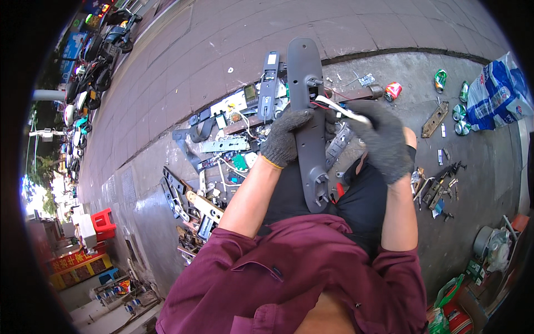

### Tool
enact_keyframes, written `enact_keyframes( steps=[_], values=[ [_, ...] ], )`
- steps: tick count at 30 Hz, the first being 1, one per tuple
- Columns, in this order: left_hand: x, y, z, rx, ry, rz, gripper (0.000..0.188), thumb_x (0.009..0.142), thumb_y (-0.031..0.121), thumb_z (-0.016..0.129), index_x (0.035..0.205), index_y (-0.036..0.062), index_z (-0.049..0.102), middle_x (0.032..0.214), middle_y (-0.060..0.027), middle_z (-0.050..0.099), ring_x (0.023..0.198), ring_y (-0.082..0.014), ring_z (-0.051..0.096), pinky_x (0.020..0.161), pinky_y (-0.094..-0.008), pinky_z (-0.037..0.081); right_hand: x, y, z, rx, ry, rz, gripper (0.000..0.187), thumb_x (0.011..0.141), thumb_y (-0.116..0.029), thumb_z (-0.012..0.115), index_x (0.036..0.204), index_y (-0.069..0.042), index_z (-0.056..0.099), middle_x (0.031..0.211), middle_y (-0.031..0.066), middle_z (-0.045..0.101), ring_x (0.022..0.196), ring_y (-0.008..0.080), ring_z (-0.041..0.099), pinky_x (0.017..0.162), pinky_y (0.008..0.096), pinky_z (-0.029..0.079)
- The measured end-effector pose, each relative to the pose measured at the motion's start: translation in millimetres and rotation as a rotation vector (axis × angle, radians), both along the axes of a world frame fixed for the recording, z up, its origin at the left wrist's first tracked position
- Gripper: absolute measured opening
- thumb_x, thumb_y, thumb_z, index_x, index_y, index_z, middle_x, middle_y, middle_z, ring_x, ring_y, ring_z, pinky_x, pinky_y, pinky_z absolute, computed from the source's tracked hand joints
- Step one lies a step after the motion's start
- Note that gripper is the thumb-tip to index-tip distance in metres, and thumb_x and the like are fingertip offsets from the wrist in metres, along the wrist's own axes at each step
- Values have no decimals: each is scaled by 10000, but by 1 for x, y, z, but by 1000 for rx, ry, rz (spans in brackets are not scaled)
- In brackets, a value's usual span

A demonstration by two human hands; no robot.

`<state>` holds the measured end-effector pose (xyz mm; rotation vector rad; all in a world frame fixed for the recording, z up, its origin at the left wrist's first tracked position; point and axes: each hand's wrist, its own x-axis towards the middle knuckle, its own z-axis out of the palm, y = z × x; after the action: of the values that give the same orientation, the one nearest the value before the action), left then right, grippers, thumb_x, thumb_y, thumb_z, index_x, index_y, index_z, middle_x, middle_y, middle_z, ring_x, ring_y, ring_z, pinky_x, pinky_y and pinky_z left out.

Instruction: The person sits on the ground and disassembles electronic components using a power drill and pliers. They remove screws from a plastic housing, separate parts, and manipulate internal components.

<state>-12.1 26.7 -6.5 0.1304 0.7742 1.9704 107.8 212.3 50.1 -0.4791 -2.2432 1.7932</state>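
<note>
A long dark grey plastic housing (311, 136) with rounded ends stands lengthwise over my lap, its posts and openings facing up. My left hand (285, 139), in a dark grey knitted glove, is closed round its left edge near the middle. From an opening in the housing a white cable (342, 107) runs to the right, with thin red wires beside its root. My gloved right hand (384, 139) is at the cable's outer end with its fingers curled round it, somewhat smeared by motion.
Dismantled parts, circuit boards (239, 161) and cables lie heaped on the ground to the left. Crushed cans (392, 91) and a blue-white sack (500, 92) are at the far right. Metal scraps (439, 189) lie right of my knee. A red stool (103, 224) stands far left.
</note>
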Motion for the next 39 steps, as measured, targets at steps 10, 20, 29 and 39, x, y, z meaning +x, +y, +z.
enact_keyframes(
  steps=[10, 20, 29, 39],
  values=[
    [-14, 26, -3, 28, 43, -135, 822, 740, 203, 718, 1455, -87, 433, 1232, -329, 642, 1067, -461, 684, 974, -564, 550, 45, 39, 49, -780, 292, 206, 452, 867, -39, 743, 1306, 19, 651, 1098, 132, 712, 561, 72, 530, 488, 211, 390],
    [-23, 38, -40, -105, -74, -33, 871, 728, 208, 737, 1493, -32, 399, 1238, -301, 633, 1071, -444, 678, 938, -571, 565, 107, 172, -97, 241, 115, -761, 427, 939, -114, 711, 1340, 12, 636, 1269, 116, 690, 1126, 192, 646, 994, 325, 501],
    [-48, 28, -32, -216, 127, -111, 781, 765, 232, 628, 1487, 0, 437, 1385, -218, 582, 1289, -384, 564, 1152, -499, 427, 334, 77, -419, 246, -1051, -352, 496, 843, -387, 736, 1155, -3, 727, 1046, 163, 745, 974, 290, 690, 874, 411, 531],
    [-35, 65, -15, 32, -174, 25, 656, 775, 111, 659, 1409, 21, 518, 1295, -214, 642, 1175, -412, 641, 1029, -565, 523, 377, 2, -434, -24, -1073, -288, 410, 878, -367, 743, 1127, -43, 721, 992, 95, 725, 910, 246, 664, 838, 407, 518]
  ],
)
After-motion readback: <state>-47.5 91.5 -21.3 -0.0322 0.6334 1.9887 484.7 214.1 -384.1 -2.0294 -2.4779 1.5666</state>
